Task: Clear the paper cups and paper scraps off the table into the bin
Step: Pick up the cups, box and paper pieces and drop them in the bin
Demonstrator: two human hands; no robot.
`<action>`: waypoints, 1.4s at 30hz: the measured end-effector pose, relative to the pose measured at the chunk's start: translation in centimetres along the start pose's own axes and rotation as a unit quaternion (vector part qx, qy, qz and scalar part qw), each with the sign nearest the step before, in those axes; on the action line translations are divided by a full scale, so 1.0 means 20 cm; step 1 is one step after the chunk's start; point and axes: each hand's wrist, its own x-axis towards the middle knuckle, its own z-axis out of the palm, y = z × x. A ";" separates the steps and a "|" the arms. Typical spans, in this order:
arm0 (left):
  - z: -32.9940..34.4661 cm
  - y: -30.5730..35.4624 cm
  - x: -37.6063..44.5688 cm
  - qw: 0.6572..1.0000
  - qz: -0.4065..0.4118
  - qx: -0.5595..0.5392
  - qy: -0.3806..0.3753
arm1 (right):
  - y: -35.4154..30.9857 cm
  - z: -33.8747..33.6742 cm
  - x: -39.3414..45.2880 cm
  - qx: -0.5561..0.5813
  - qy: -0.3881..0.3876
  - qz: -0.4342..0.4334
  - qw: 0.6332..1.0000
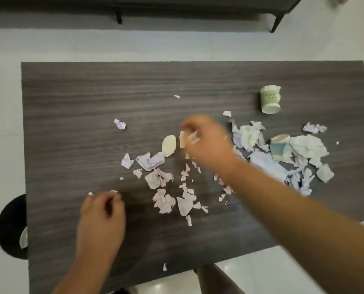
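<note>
Torn white paper scraps [166, 183] lie scattered over the middle of the dark wood table [75, 98]. A bigger heap of crumpled paper [304, 153] sits at the right, with a crushed paper cup [279, 148] in it. A green-patterned paper cup [270, 99] lies on its side at the far right. A flattened pale cup piece [169, 145] rests near the centre. My right hand [206, 141] is blurred above the centre, fingers closed on a few small scraps. My left hand [101, 217] hovers near the front left, fingers curled beside two tiny scraps [91, 193].
A black round bin [11, 225] stands on the floor at the table's left edge, with something white inside. A dark bench or sofa on legs [275, 22] runs along the far wall. White tile floor surrounds the table.
</note>
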 end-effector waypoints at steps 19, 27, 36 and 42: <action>0.59 0.87 -0.33 0.896 -0.095 -0.333 -0.277 | 0.71 -0.68 -0.21 0.087 0.070 0.081 0.990; 0.76 0.99 -0.28 0.884 -0.170 -0.348 -0.261 | 0.81 -0.65 -0.59 0.110 0.051 0.077 0.990; 0.71 0.75 -0.31 0.884 -0.182 -0.359 -0.239 | 1.29 -0.78 -0.03 -0.050 0.053 0.298 0.952; 0.66 0.68 -0.33 0.898 -0.189 -0.337 -0.211 | 1.21 -0.30 -0.13 -0.157 0.168 0.138 0.963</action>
